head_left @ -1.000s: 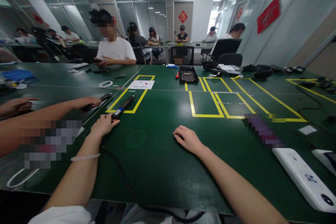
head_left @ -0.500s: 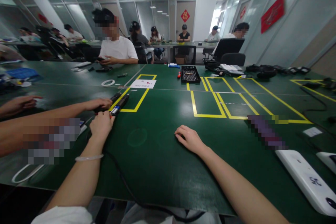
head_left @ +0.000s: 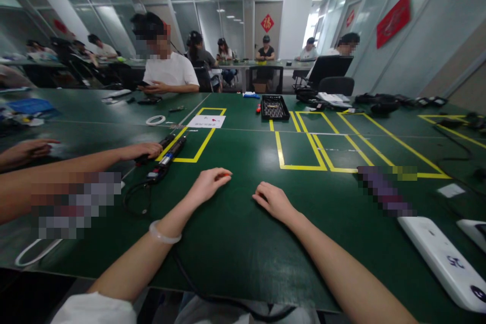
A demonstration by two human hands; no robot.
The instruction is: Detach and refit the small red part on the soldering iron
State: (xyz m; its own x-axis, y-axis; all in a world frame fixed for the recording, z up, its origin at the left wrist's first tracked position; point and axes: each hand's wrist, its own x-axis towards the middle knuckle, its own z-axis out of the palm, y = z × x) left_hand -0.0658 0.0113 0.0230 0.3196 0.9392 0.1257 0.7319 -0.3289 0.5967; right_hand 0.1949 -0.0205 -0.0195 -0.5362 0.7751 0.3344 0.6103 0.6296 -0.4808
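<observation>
My left hand lies low over the green table, fingers drawn together toward a point, with a small red thing at their tips. A bracelet sits on that wrist. My right hand rests palm down on the table a little to the right, fingers loosely bent and apart, with nothing in it. A black pen-shaped tool with a cable lies on the table to the left of my left hand, and neither of my hands touches it.
Another person's hand grips a second black tool beside it. Yellow tape outlines, a black tray, a white paper and white power strips lie on the table. People sit at the far side.
My left hand let go of the black tool and moved right toward the table's middle, now with a small red thing at its fingertips. My right hand stayed put.
</observation>
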